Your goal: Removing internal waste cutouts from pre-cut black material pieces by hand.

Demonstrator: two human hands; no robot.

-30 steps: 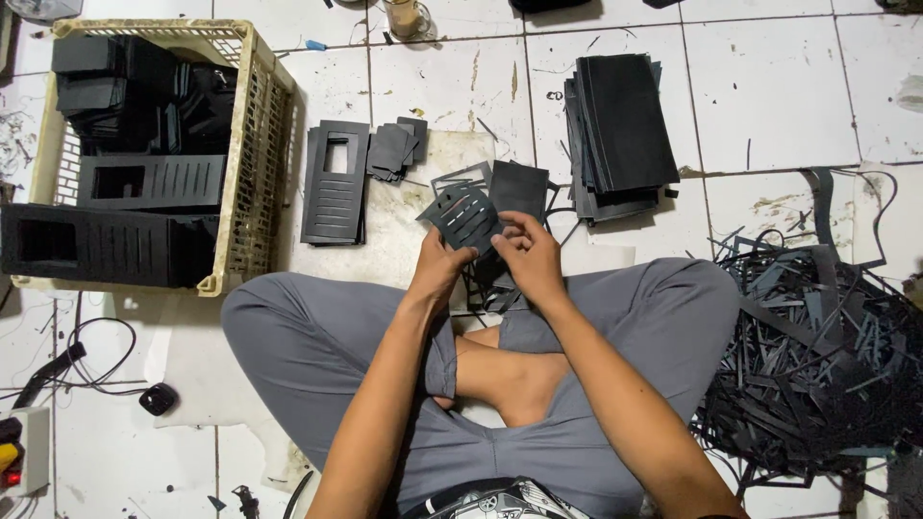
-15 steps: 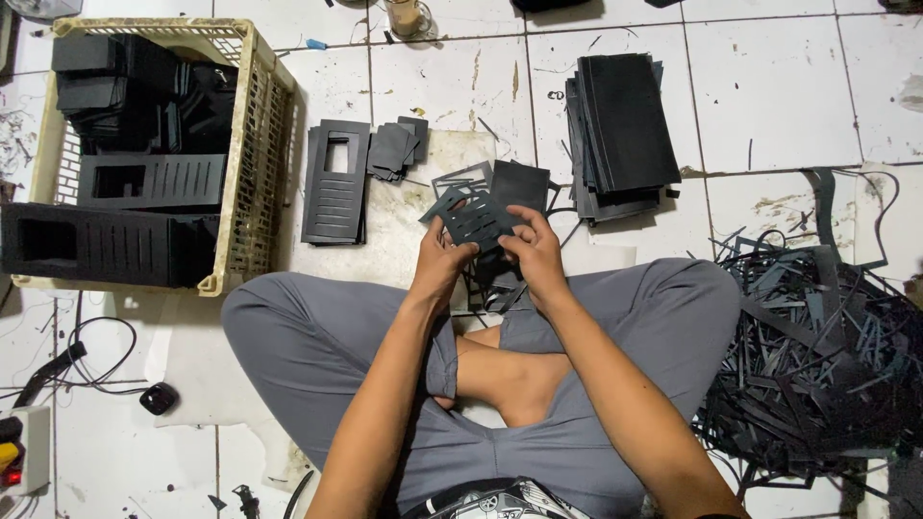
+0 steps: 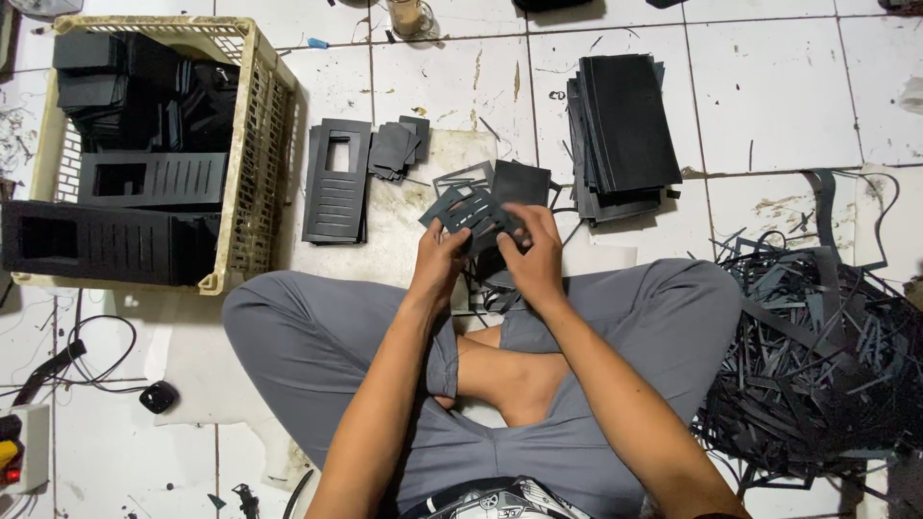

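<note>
Pinching a slotted black panel [image 3: 469, 213] between left hand [image 3: 440, 267] and right hand [image 3: 532, 261].

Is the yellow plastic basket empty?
No, the yellow plastic basket holds many black cut panels, stacked and laid flat inside it.

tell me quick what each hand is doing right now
Left hand: closed on the left side of the black slotted foam piece.
Right hand: closed on the right side of the same piece.

Cream crate [image 3: 252, 163] of black panels; black sheet stack [image 3: 625, 135]; offcut pile [image 3: 827, 375].
</note>
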